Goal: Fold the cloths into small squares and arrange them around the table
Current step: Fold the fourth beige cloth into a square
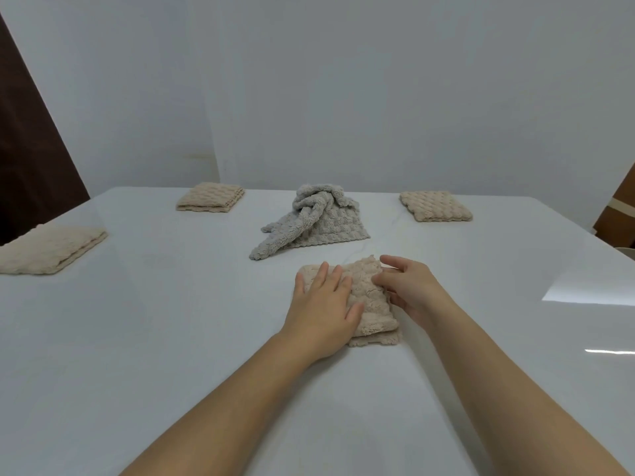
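A beige cloth [369, 297], folded into a small thick square, lies on the white table [171, 338] in front of me. My left hand [324, 307] presses flat on its left half with straight fingers. My right hand [409, 290] pinches the cloth's right edge between thumb and fingers. Behind it a grey cloth [309, 221] lies crumpled and unfolded in the middle of the table. Three folded beige squares sit around the table: one at the far left [210, 196], one at the far right [435, 206], one at the left edge [48, 249].
A white wall stands behind the table. A dark brown panel [31, 149] is at the left and a brown object [618, 207] at the right past the table's edge. Bare glossy tabletop stretches to my right and near side.
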`<state>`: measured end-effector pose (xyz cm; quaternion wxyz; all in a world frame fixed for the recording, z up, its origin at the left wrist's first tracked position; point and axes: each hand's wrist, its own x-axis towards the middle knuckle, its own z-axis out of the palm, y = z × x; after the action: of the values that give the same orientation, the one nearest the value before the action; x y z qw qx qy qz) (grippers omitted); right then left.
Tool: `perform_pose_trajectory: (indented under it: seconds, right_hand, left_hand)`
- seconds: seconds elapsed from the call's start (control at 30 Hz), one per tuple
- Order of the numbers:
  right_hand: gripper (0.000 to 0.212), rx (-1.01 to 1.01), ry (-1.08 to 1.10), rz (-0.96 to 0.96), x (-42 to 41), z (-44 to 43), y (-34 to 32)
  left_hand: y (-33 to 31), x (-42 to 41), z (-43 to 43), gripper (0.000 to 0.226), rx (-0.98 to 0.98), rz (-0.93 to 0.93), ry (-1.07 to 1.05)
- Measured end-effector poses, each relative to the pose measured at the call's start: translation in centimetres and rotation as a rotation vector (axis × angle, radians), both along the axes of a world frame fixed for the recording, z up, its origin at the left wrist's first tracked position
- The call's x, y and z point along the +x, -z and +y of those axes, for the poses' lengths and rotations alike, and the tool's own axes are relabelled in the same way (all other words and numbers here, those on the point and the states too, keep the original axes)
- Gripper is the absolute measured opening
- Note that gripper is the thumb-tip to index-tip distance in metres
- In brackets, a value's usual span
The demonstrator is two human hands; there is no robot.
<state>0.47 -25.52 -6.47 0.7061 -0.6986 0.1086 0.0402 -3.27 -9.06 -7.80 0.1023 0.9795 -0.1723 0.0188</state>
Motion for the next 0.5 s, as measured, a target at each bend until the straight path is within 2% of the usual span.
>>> perform_pose_trajectory:
  seconds: [0.13, 0.2, 0.33, 0.4, 0.5]
  right_hand:
    - [0.054, -0.030, 0.034, -0.009, 0.1, -0.4, 0.2]
    - [0.052, -0.124, 0.059, -0.015, 0.0, -0.5, 0.6]
    - [0.053, -0.608, 0.061, -0.218, -0.7, 0.0, 0.3]
    - [0.050, -0.766, -0.042, -0.311, -1.0, 0.6, -0.1]
    - [0.050, -0.998, -0.258, -0.264, -0.9, 2.0, -0.2]
  left_hand:
    - [0.2, 0.2, -0.4, 0.061, 0.017, -0.008, 0.009]
    - [0.6, 0.1, -0.6, 0.062, 0.056, 0.004, -0.001]
    - [0.7, 0.0, -0.9, 0.060, 0.058, 0.019, -0.007]
    - [-0.1, 0.7, -0.1, 0.055, -0.042, 0.004, -0.039]
    - [-1.3, 2.8, 2.3, 0.050, -0.276, -0.007, -0.154]
